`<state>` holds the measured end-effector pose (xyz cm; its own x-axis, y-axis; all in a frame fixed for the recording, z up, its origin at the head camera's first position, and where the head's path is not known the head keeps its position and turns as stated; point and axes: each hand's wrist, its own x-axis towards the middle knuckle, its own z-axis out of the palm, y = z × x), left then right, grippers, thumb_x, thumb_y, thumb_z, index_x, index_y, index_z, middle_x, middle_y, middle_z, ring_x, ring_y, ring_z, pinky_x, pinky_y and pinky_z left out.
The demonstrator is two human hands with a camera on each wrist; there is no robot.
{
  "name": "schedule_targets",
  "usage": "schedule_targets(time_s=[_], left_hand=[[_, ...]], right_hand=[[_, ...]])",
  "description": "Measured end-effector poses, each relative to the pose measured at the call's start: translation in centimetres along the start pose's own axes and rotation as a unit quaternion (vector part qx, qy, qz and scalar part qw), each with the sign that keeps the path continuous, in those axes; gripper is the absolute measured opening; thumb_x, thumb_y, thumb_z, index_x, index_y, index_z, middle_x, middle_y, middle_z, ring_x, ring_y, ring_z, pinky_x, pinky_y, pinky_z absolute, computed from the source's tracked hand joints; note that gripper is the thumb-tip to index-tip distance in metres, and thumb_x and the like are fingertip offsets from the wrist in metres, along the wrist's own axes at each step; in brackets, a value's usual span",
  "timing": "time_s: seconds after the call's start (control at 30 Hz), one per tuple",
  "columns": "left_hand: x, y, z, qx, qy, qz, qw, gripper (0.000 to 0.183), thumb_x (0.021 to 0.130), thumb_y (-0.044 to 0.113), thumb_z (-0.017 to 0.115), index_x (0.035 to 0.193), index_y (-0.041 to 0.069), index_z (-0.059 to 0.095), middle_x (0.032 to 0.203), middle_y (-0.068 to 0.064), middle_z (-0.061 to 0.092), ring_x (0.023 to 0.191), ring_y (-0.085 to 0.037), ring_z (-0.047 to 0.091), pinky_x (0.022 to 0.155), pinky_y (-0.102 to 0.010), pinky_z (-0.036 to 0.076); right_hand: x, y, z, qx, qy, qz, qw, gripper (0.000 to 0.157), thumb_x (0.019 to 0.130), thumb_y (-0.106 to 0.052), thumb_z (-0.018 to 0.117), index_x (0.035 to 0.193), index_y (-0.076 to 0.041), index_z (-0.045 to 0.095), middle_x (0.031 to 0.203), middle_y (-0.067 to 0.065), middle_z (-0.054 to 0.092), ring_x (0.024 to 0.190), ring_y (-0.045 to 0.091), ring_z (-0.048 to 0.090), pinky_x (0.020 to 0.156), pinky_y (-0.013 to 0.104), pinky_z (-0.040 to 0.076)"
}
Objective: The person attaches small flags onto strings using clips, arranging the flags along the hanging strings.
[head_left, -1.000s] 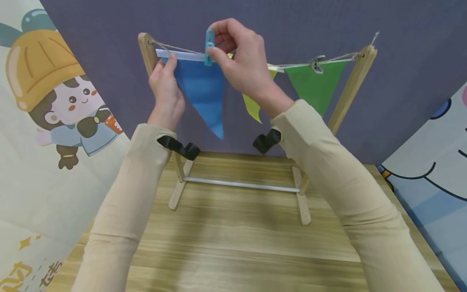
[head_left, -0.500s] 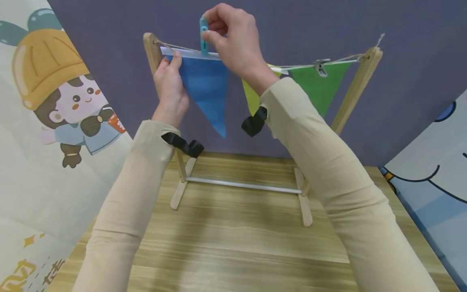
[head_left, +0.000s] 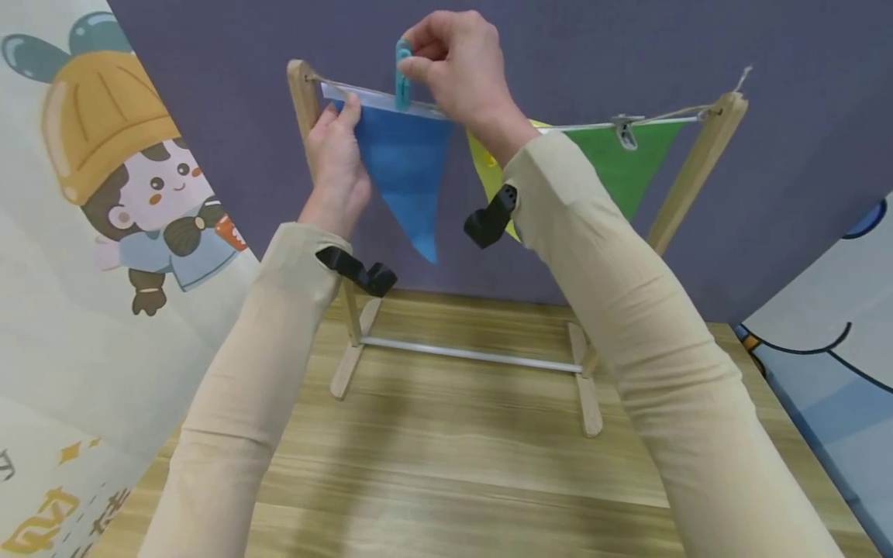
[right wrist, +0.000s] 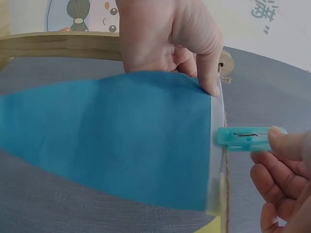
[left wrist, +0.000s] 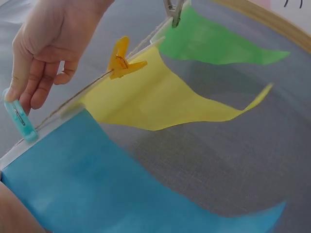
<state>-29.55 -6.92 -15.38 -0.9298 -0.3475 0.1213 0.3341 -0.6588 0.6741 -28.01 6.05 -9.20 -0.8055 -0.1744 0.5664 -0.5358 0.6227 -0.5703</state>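
Observation:
In the head view my left hand (head_left: 338, 159) pinches the upper left corner of a blue triangular flag (head_left: 408, 170), thumb on its white top strip. My right hand (head_left: 463, 66) pinches the upper end of a teal clothespin (head_left: 402, 74), held upright. In the right wrist view the tip of the teal clothespin (right wrist: 245, 139) overlaps the flag's white strip (right wrist: 216, 114) and the twine. A yellow flag (left wrist: 150, 92) hangs beside the blue one, with an orange clothespin (left wrist: 121, 60) on its top edge. Farther right, a grey clothespin (head_left: 624, 132) sits on a green flag (head_left: 621, 159).
Twine (head_left: 670, 114) runs between two wooden posts, the right post (head_left: 698, 170) and the left post (head_left: 303, 97). A white rod (head_left: 467, 354) joins their feet on the wood-grain table (head_left: 446, 465). A grey-blue backdrop (head_left: 593, 46) stands behind, with cartoon-printed sheets at both sides.
My right hand has raised the teal clothespin from in front of the flag to its top edge, then lowered it slightly over the white strip. The left hand keeps its pinch.

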Motion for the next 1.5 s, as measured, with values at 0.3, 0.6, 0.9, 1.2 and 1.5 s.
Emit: schedule_targets(time_s=[0.3, 0.6, 0.9, 1.2, 1.5], left_hand=[[0.0, 0.0, 0.2, -0.013, -0.003, -0.007, 0.9999, 0.008, 0.092, 0.006, 0.057, 0.092, 0.0, 0.063, 0.085, -0.003, 0.061, 0.087, -0.007, 0.056, 0.081, -0.017, 0.043], [-0.2, -0.3, 0.2, -0.021, -0.002, -0.009, 0.9997, 0.008, 0.092, 0.005, 0.058, 0.092, 0.0, 0.063, 0.085, -0.003, 0.06, 0.089, -0.007, 0.055, 0.084, -0.017, 0.041], [-0.6, -0.4, -0.4, 0.016, -0.005, -0.016, 0.9997, 0.009, 0.092, 0.011, 0.059, 0.096, 0.004, 0.064, 0.089, 0.0, 0.061, 0.092, -0.006, 0.054, 0.086, -0.018, 0.041], [-0.7, -1.5, -1.4, 0.003, -0.037, -0.016, 0.9992, 0.005, 0.092, 0.006, 0.059, 0.088, 0.004, 0.061, 0.081, -0.004, 0.06, 0.075, -0.013, 0.057, 0.071, -0.023, 0.047], [-1.0, -2.4, -2.9, 0.106, -0.069, 0.017, 0.9918, 0.01, 0.09, 0.006, 0.061, 0.099, 0.001, 0.062, 0.086, -0.003, 0.061, 0.082, -0.013, 0.057, 0.076, -0.022, 0.046]], right_hand=[[0.2, 0.5, 0.1, 0.004, -0.025, 0.014, 1.0, 0.026, 0.092, -0.022, 0.058, 0.114, -0.009, 0.064, 0.095, -0.002, 0.057, 0.086, 0.007, 0.047, 0.079, 0.018, 0.04], [-0.1, 0.7, 0.3, 0.01, -0.042, 0.017, 0.999, 0.027, 0.092, -0.024, 0.059, 0.114, -0.009, 0.064, 0.094, -0.002, 0.058, 0.083, 0.007, 0.048, 0.074, 0.02, 0.04], [-0.8, 1.0, 0.3, 0.031, -0.065, 0.023, 0.997, 0.033, 0.091, -0.027, 0.062, 0.12, -0.01, 0.062, 0.1, 0.0, 0.06, 0.088, 0.008, 0.051, 0.078, 0.019, 0.044], [-1.1, 1.3, 0.3, 0.002, -0.06, 0.017, 0.998, 0.037, 0.093, -0.024, 0.059, 0.128, -0.012, 0.057, 0.108, 0.003, 0.061, 0.091, 0.008, 0.051, 0.079, 0.018, 0.044], [-1.8, 1.4, -0.1, -0.059, -0.043, -0.045, 0.996, 0.041, 0.093, -0.022, 0.059, 0.131, -0.009, 0.052, 0.114, 0.004, 0.061, 0.1, 0.01, 0.055, 0.084, 0.013, 0.043]])
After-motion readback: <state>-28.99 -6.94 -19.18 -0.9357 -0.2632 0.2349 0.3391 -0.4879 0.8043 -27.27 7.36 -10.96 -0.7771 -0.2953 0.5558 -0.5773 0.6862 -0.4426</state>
